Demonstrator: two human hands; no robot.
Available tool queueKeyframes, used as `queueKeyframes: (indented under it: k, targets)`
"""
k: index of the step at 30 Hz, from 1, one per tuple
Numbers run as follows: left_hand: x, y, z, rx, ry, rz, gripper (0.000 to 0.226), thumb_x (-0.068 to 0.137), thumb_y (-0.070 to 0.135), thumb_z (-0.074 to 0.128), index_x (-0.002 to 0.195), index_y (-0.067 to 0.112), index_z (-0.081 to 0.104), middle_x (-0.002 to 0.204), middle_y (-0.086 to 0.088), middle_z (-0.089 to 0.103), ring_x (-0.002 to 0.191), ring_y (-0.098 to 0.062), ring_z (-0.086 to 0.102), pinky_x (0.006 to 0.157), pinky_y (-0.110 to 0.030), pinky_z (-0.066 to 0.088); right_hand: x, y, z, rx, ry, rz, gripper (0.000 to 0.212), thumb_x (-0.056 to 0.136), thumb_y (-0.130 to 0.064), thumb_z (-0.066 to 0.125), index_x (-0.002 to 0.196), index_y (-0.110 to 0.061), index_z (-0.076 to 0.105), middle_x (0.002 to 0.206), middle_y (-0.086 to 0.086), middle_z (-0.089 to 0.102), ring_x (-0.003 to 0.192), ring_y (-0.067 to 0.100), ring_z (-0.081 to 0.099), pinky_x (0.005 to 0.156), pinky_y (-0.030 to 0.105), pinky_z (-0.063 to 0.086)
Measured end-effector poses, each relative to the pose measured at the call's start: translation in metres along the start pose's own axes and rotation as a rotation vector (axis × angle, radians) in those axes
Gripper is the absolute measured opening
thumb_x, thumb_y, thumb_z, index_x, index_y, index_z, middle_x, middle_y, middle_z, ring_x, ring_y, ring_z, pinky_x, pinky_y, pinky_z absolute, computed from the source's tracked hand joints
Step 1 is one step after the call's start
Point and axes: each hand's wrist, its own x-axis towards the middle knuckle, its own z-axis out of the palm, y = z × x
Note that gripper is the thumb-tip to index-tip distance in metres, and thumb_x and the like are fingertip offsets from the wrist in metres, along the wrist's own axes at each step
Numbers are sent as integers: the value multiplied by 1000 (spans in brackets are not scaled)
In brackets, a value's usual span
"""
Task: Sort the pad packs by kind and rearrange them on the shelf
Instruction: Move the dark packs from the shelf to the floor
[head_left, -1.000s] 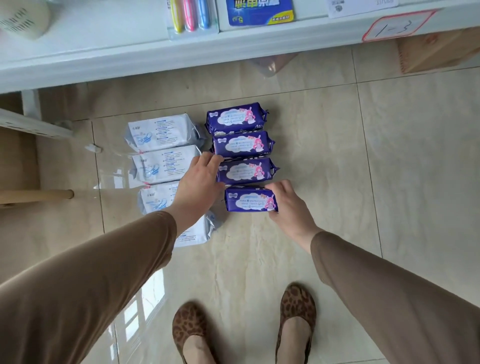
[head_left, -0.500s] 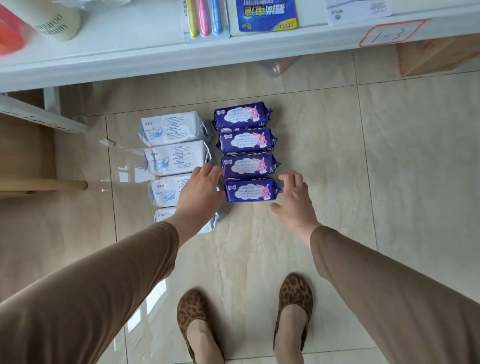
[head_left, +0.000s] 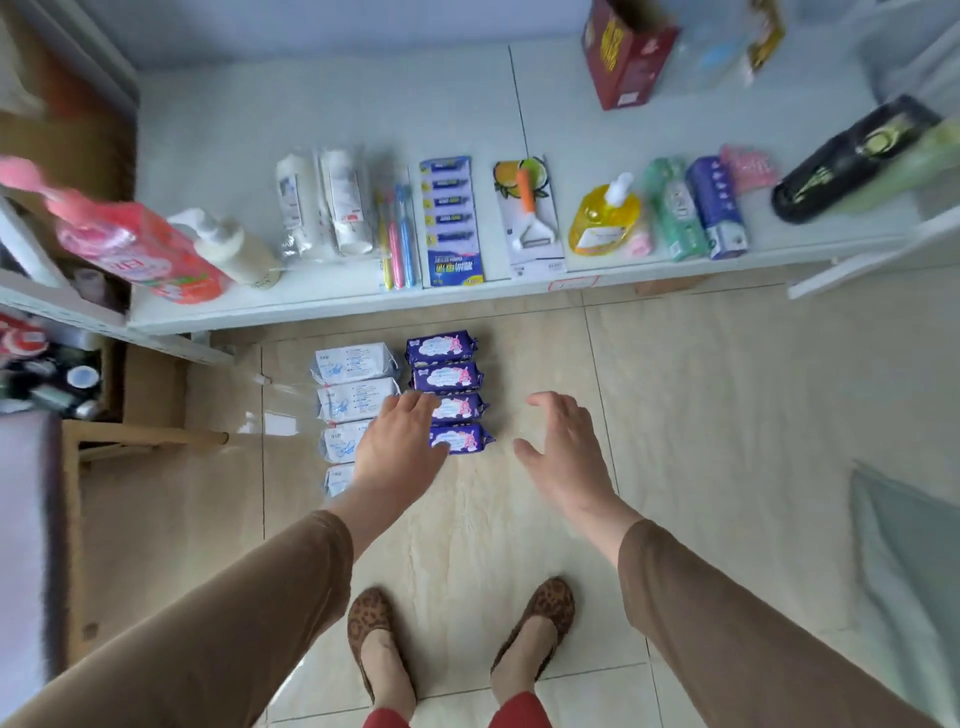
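Pad packs lie on the beige tiled floor (head_left: 727, 415) in two columns running near to far, just in front of the white shelf (head_left: 467, 306). Nearest the viewer, two feet in leopard-print flat shoes (head_left: 457, 618) stand on the tiles. Beyond them both arms in brown sleeves (head_left: 727, 613) reach forward. The left hand (head_left: 400, 447) hangs with fingers straight and spread over the seam between the columns, hiding parts of the nearer packs; whether it touches them cannot be told. The right hand (head_left: 563, 447) hovers right of the purple column, fingers loosely spread, holding nothing. Four white plastic pad packs (head_left: 353, 364) form the left column, four purple plastic pad packs (head_left: 441, 349) the right, side by side. Farther off, the shelf carries a yellow pump bottle (head_left: 605, 221), toothbrushes (head_left: 396, 239) and a blue card of batteries (head_left: 451, 221).
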Motion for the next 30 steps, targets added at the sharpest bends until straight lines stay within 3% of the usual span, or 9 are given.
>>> queueKeyframes:
  k: [6,14,19,30]
  targets:
    - [-48,81,-141,19,11,38,58,88,42,62,139,23,41,133,4,48,124,-21,42,100,-37,43,-46,-67,-154,-61,15,-97,47,89,-30,63,133,-20,48,133,0,52,119,25,47,97,37,40]
    - [-85,156,-298,-86,280,109,58,90,41,63,140,21,43,140,5,45,129,-20,39,104,-33,38,-66,-134,-316,-44,127,-257,47,90,-31,64,133,-22,49,131,-2,53,120,20,44,97,30,37]
    - [-78,168,-361,-113,425,124,57,89,41,64,138,21,46,138,5,48,128,-20,41,102,-30,35,-36,-181,-375,-15,212,-336,40,89,-32,66,124,-22,53,124,-4,56,114,19,46,90,31,39]
    - [-13,153,-466,-139,559,73,56,89,42,65,138,21,45,139,4,48,127,-21,43,101,-35,39,48,-260,-443,-18,212,-458,44,92,-33,61,133,-24,49,135,-8,50,125,13,41,92,25,34]
